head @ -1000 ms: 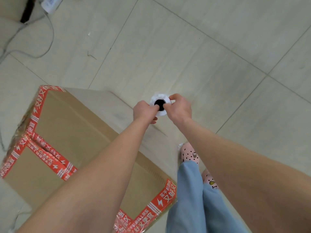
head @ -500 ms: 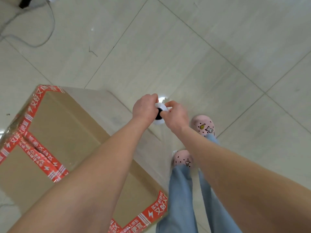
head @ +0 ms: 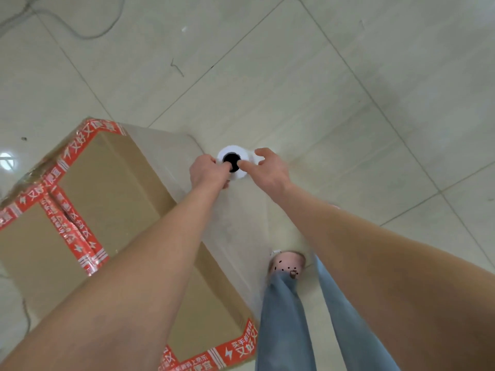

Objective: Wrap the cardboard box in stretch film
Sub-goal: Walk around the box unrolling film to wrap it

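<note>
A brown cardboard box (head: 112, 199) with red printed tape stands on the floor at the lower left. A white stretch film roll (head: 232, 162) with a black core is seen end-on, upright beside the box's right side. My left hand (head: 206, 170) grips the roll's top from the left, thumb at the core. My right hand (head: 270, 167) holds the roll from the right, a finger at the core's edge. Clear film (head: 227, 223) stretches from the roll along the box's right face.
Pale floor tiles (head: 348, 103) spread all around. A thin cable (head: 80, 33) loops at the top left. My legs in blue jeans and a pink slipper (head: 288, 263) stand just right of the box.
The box has shifted in view as I stepped along its side. Both hands stayed on the roll, which moved with me; the right fingers have spread a little.
</note>
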